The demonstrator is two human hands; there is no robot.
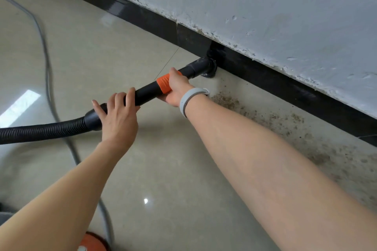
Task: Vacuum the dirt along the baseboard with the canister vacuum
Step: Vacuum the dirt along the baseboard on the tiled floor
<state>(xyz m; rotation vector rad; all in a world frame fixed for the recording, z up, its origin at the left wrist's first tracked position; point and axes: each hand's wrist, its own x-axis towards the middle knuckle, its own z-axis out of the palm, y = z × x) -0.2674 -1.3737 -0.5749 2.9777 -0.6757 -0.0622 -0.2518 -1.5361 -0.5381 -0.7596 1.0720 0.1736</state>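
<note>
Right against the baseboard [142, 18] we've got the nozzle [207, 66], wand [146, 91] angled back toward us. Our right hand [176, 87] grips its orange collar [163, 83], nearest the wall; left hand [117, 116] wraps the rear cuff. Dirt [285, 122] lies rightward along the baseboard, so we'd probably sweep sideways

I see the black vacuum wand [146, 92] with its orange collar, nozzle [206, 66] touching the black baseboard [265, 79]; brown dirt [285, 124] lies alongside.
</note>
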